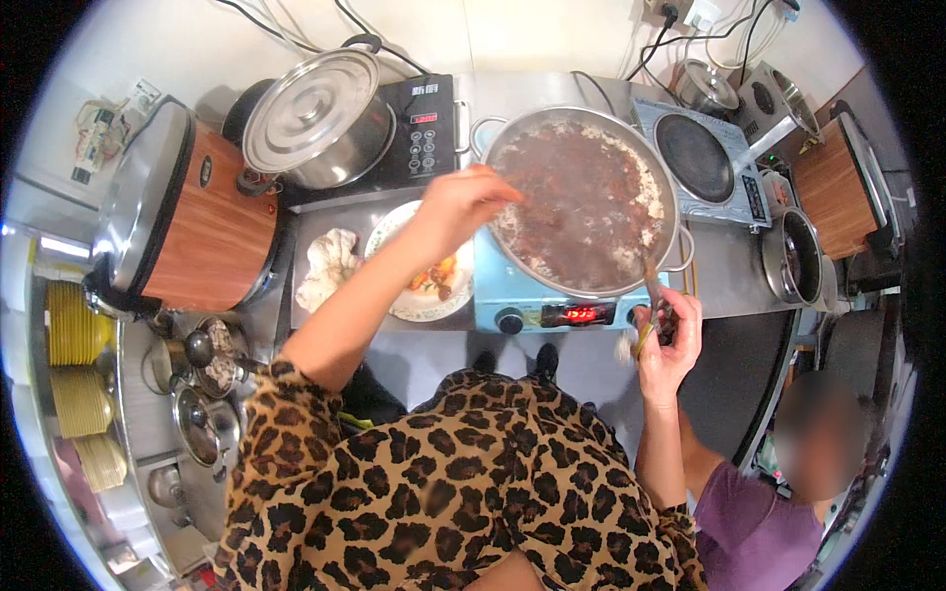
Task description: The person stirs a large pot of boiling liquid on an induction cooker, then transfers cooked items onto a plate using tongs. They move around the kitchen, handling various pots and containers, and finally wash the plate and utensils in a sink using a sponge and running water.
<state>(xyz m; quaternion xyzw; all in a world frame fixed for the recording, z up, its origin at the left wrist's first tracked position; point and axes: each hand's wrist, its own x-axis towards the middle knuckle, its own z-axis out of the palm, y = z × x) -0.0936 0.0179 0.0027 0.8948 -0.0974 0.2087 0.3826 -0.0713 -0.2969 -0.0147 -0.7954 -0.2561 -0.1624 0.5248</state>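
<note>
A wide steel pot (674,185) stands on a light-blue induction cooker (510,295) with a lit red display. Dark reddish-brown liquid with pale foam (584,192) fills it, and steam rises. My left hand (473,198) reaches over the pot's left rim, fingers bunched and blurred; whether they pinch anything is hidden. Near the lower right rim, my right hand (674,347) grips a dark utensil (651,284), possibly scissors, with its end by the pot edge. Under my left forearm lies a patterned plate (421,309) of orange and brown food bits. A crumpled white cloth (329,266) sits beside it.
A lidded stockpot (314,118) on a black cooker (429,133) and a wood-patterned rice cooker (214,221) are left. Right are a cooker with a dark round plate (695,159) and a steel pot (794,255). Another person (761,517) is close at lower right.
</note>
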